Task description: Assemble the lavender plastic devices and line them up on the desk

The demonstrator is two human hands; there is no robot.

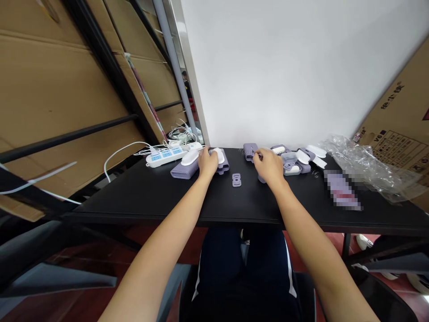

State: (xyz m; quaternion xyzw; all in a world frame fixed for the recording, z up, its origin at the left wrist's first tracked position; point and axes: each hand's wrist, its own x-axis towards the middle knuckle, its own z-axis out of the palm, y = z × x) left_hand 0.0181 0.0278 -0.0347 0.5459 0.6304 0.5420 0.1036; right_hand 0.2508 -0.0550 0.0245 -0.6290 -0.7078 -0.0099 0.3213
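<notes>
My left hand [207, 163] rests over the purple-and-white items at the left, its fingers bent around a white oval part [219, 155] on a purple piece [223, 167]. Beside it lies a purple block [184, 171] with a white oval piece [190, 158] on top. A small flat purple piece [236, 180] with ring-shaped cutouts sits between the hands. My right hand [269, 166] is at the near left edge of a pile, fingers curled together; what they hold is too small to name. Just behind it stands a purple case [250, 151].
Several purple and white parts [303, 157] lie right of my right hand. A white power strip [166, 155] with cables is at the back left. Clear plastic wrap [368, 163] and a pixelated purple item [342, 190] lie at the right, by a cardboard box [398, 120].
</notes>
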